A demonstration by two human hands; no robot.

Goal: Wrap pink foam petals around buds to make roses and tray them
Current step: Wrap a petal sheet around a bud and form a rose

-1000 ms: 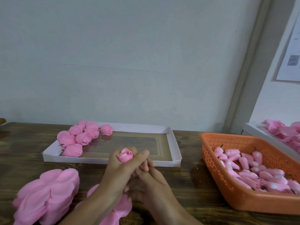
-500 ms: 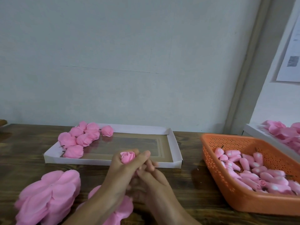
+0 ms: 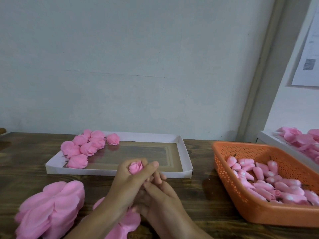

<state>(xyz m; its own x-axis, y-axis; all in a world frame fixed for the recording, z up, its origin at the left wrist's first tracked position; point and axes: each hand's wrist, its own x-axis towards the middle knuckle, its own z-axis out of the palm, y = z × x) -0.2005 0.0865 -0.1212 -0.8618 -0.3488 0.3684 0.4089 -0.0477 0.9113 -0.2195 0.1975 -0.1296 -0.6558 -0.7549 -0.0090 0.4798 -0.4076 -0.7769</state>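
My left hand point(image 3: 127, 183) grips a small pink foam rose point(image 3: 135, 167), whose top shows between thumb and fingers, just in front of the white tray point(image 3: 187, 160). My right hand point(image 3: 160, 190) lies under and to the right of it. Its fingers curl in against the rose's lower part, which the left hand mostly hides. Several finished roses point(image 3: 86, 147) lie in the tray's left end. A pile of loose pink petals point(image 3: 51, 209) sits at the near left, and another petal point(image 3: 129, 221) lies beneath my wrists. An orange basket point(image 3: 222, 171) on the right holds several buds point(image 3: 269, 180).
The wooden table point(image 3: 198, 195) ends at a grey wall behind the tray. A white box of more pink petals point(image 3: 296, 140) stands at the far right, behind the basket. The tray's right half shows its bare bottom.
Both hands stay together in front of the tray. My left fingers have closed a little more around the rose, and less of it shows.
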